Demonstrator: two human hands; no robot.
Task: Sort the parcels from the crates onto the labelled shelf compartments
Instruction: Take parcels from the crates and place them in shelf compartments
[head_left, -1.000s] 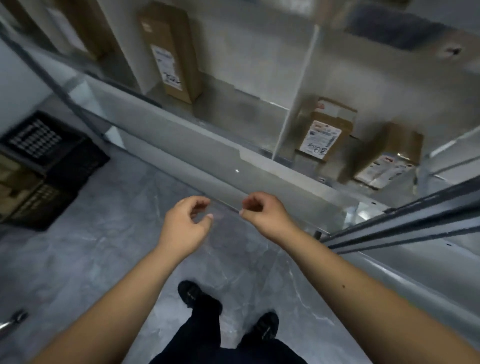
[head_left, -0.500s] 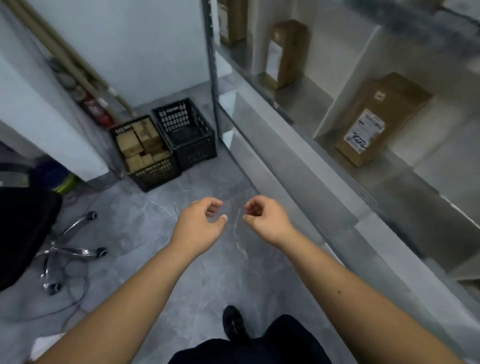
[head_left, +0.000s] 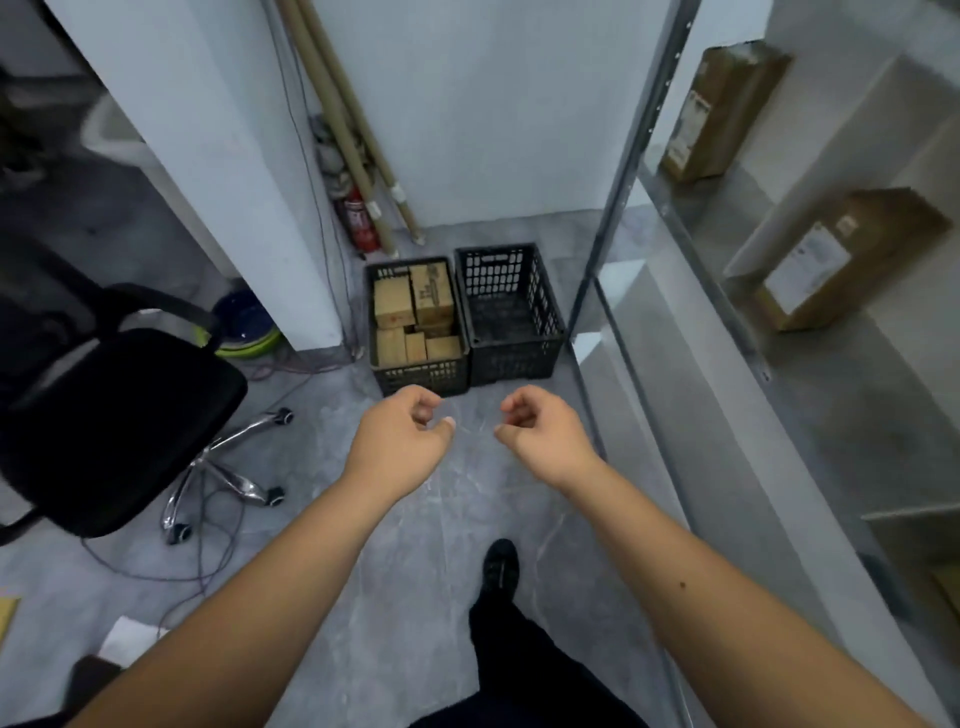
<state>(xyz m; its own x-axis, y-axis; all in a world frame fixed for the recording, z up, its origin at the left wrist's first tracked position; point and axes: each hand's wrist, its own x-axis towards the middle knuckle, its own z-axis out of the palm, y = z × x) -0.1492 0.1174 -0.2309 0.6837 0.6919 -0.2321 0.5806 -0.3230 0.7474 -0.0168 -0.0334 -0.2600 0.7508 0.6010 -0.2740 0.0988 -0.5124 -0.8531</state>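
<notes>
Two black plastic crates stand side by side on the grey floor ahead. The left crate (head_left: 415, 371) holds several brown cardboard parcels (head_left: 413, 312); the right crate (head_left: 511, 358) looks bare inside. My left hand (head_left: 402, 441) and my right hand (head_left: 540, 434) hang in front of me just short of the crates, fingers loosely curled, holding nothing. The metal shelf unit (head_left: 691, 332) runs along my right. A brown parcel with a white label (head_left: 841, 260) lies in one compartment and another upright parcel (head_left: 711, 114) stands in the compartment beyond.
A black office chair (head_left: 109, 415) on a chrome wheeled base stands at the left, with loose cables on the floor around it. A white pillar (head_left: 223, 156) rises behind it. Cardboard tubes (head_left: 348, 119) and a red extinguisher (head_left: 361, 223) lean in the corner behind the crates.
My view has swung left from the shelf toward the crates, which are now straight ahead and nearer. Both hands stay loosely curled, holding nothing.
</notes>
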